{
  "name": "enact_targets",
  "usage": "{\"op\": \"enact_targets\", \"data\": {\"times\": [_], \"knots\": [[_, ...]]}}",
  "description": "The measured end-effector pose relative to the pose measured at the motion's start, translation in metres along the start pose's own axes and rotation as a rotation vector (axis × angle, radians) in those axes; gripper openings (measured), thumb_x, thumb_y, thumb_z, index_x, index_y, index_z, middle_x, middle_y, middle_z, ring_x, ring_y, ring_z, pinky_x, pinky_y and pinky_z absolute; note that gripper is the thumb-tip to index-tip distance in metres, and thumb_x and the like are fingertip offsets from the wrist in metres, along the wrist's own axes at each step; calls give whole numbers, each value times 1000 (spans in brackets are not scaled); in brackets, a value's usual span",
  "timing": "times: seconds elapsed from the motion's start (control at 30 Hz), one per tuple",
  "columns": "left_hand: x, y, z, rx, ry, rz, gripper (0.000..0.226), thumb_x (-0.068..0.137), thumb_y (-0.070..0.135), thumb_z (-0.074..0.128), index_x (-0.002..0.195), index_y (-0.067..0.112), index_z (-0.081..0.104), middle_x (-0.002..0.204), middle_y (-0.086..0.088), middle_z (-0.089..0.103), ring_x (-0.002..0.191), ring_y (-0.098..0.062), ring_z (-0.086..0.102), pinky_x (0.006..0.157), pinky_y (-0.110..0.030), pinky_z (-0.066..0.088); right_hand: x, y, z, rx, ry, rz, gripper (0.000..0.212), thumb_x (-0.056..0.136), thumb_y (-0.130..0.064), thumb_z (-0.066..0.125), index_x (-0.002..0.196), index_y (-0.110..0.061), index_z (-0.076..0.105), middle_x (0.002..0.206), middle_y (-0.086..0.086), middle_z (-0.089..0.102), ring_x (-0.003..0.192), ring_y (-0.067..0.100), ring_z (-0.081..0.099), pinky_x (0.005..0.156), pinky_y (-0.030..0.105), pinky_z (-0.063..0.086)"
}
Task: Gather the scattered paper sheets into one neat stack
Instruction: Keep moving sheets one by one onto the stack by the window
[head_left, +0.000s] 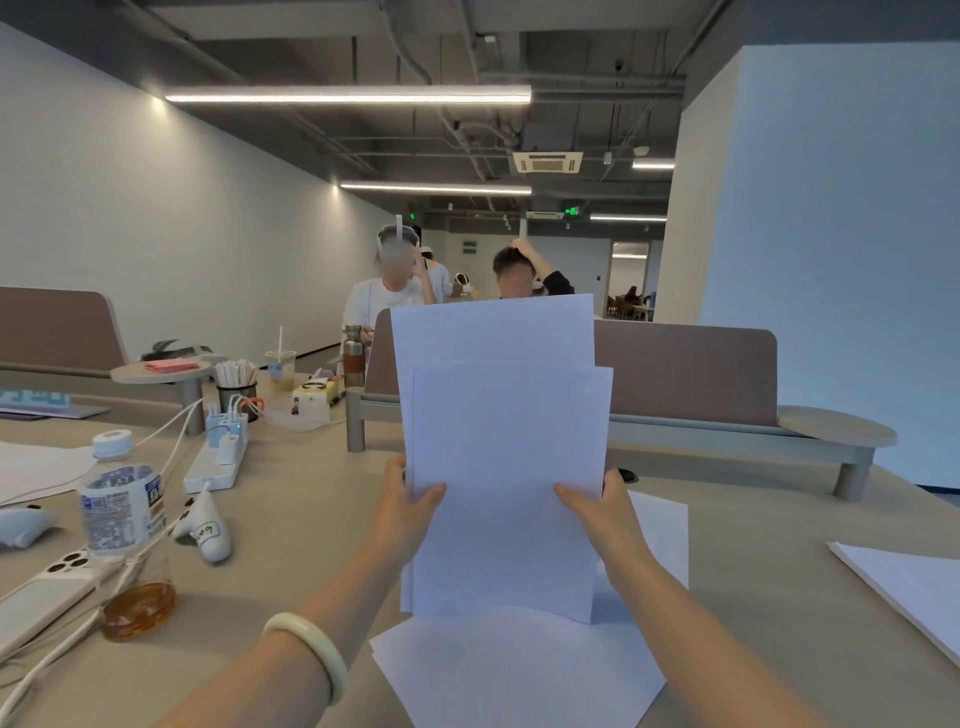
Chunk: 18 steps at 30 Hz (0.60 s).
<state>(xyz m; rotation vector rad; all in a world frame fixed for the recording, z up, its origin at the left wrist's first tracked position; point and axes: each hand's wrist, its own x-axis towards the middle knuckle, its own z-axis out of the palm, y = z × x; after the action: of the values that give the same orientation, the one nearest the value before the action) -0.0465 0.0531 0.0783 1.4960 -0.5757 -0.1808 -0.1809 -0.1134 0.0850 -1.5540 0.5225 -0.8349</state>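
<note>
Pale bangle (311, 654) circles the left wrist, closest of all. Ahead of it, the left grip (410, 499) and right grip (597, 512) pinch opposite side edges of an upright sheaf of paper sheets (509, 441), thumbs on its near face. Below both grips the sheaf's lower edge meets a loose sheet (519, 670) lying flat on the tabletop (311, 519). A second flat sheet (662, 530) lies just beyond the right grip, and a paper pile (914, 587) lies well to its right. A water bottle (122, 499) stands left of the left grip.
</note>
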Motion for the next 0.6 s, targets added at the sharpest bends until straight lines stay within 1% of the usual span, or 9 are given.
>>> {"op": "enact_targets", "data": {"times": [0.07,0.13,0.17,0.23,0.3,0.37,0.43,0.53,0.6], "knots": [[-1,-5,-2,0,3,-11,37,93,11,53,126,15,36,112,-2,55,93,-16,58,76,-31,50,-2,6,-1,27,-6,15,38,85,-12,66,116,-19,46,109,1,61,100,22,61,85,35,49],[-2,-8,0,10,7,-23,25,96,11,47,119,17,39,112,-3,57,91,-15,58,70,-28,49,-4,8,1,18,-14,6,24,87,-10,62,106,-23,52,105,1,63,93,19,62,79,31,49],[-3,-7,2,25,16,-21,18,98,11,43,115,17,40,108,-2,57,88,-13,58,66,-25,47,-5,7,2,2,-11,-1,19,89,-10,59,101,-24,53,103,1,63,90,17,61,77,30,48],[-3,-3,6,61,45,7,12,99,10,39,109,16,42,99,3,57,82,-7,56,62,-22,43,-4,4,5,-15,2,-18,18,92,-10,54,106,-23,53,105,1,62,92,18,60,78,29,46],[0,2,8,64,58,46,11,99,9,37,107,15,44,94,6,57,80,-6,55,65,-22,44,-1,0,5,-23,14,-26,19,93,-12,52,110,-21,50,106,1,61,94,18,58,74,27,45],[2,6,8,50,51,67,12,99,9,38,108,15,43,94,7,58,82,-9,56,71,-25,46,1,-3,4,-29,25,-24,15,93,-14,53,108,-17,48,106,3,60,88,16,57,66,23,44],[2,4,8,49,29,59,15,99,11,40,112,18,41,100,7,58,86,-10,57,75,-30,47,2,-2,2,-25,12,-21,24,91,-15,58,112,-16,45,110,4,59,90,16,56,68,25,45],[-1,-6,7,41,18,28,30,97,12,44,126,19,36,113,2,54,99,-17,57,79,-32,46,0,11,-1,-11,-9,-15,50,87,-11,64,129,-15,38,116,2,54,98,18,55,71,23,44],[-3,-12,7,38,22,7,39,97,11,43,133,17,32,119,-1,52,106,-22,55,79,-33,44,-1,19,-2,-24,-2,-14,55,86,-9,64,133,-13,36,118,2,53,100,19,54,74,23,44]]}}
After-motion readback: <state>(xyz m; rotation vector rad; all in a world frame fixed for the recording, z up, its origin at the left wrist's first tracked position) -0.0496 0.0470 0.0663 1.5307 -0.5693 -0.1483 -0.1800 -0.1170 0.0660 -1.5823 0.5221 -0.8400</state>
